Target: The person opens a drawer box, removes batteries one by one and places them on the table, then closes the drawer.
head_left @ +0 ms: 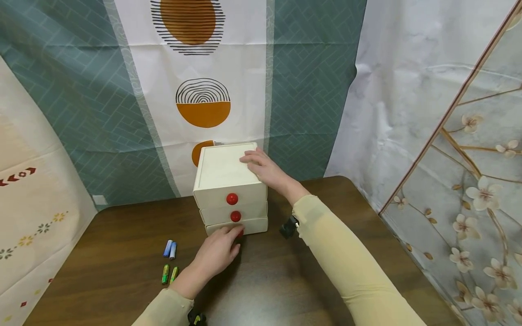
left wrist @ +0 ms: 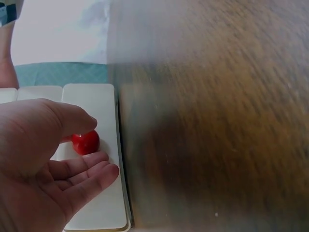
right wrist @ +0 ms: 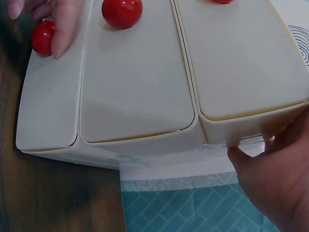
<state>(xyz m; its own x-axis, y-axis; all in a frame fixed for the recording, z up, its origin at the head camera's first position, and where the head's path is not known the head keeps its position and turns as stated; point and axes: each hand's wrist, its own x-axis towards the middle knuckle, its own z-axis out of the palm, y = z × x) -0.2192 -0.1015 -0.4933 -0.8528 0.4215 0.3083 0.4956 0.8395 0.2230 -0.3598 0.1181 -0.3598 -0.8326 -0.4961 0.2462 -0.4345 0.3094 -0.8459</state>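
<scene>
A small white chest of three drawers (head_left: 228,168) with red round knobs stands on the table; its drawers look closed. My left hand (head_left: 216,251) is at the bottom drawer's red knob (left wrist: 86,143). One finger lies along the knob in the right wrist view, while the thumb (right wrist: 14,6) appears apart from it. The other fingers of the left hand (left wrist: 84,176) are loosely bent beside the knob. My right hand (head_left: 267,171) rests on the top right edge of the chest, fingers on the top. Its thumb (right wrist: 237,157) touches the side.
Two blue batteries (head_left: 170,249) and two green batteries (head_left: 165,274) lie on the brown table (head_left: 122,235), left of my left hand. Behind the chest hangs a patterned curtain (head_left: 314,90). A floral cloth (head_left: 469,203) borders the table on the right.
</scene>
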